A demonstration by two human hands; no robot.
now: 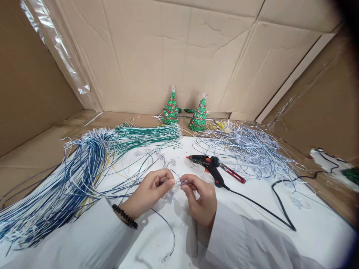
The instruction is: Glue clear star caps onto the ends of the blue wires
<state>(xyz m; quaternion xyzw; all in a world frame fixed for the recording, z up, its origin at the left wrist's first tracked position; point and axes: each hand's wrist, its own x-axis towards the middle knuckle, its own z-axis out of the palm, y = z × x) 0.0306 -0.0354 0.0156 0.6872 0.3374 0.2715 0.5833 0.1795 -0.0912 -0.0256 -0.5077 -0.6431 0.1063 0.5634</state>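
- The left hand (153,188) and right hand (200,198) meet just above the white desk (280,231), fingertips almost touching, so both can work on the same small piece.
- Between them sits a clear plastic star (183,182); the right hand's grip is closed on it with thumb and forefinger, which holds it steady at chest centre.
- The left hand's grip is pinched shut on a thin wire (168,224) that loops down over the desk below the wrists (its end meets the star, though the joint itself is too small to make out).
- A black bead bracelet (125,216) rings the left wrist over a white sleeve.
- A black and orange glue gun (209,166) lies just beyond the right hand, nozzle pointing left, close enough to pick up without stretching; its black cord (276,209) trails off to the right.
- Red-handled cutters (232,173) lie touching the gun's far side.
- Wire stock is sorted by colour: a blue and white bundle (64,186) at the left, a green bundle (146,134) behind it, a loose white tangle (249,149) at the right.
- 2 small green trees (185,112) stand upright at the back against the cardboard wall (179,48), well apart from the hands.
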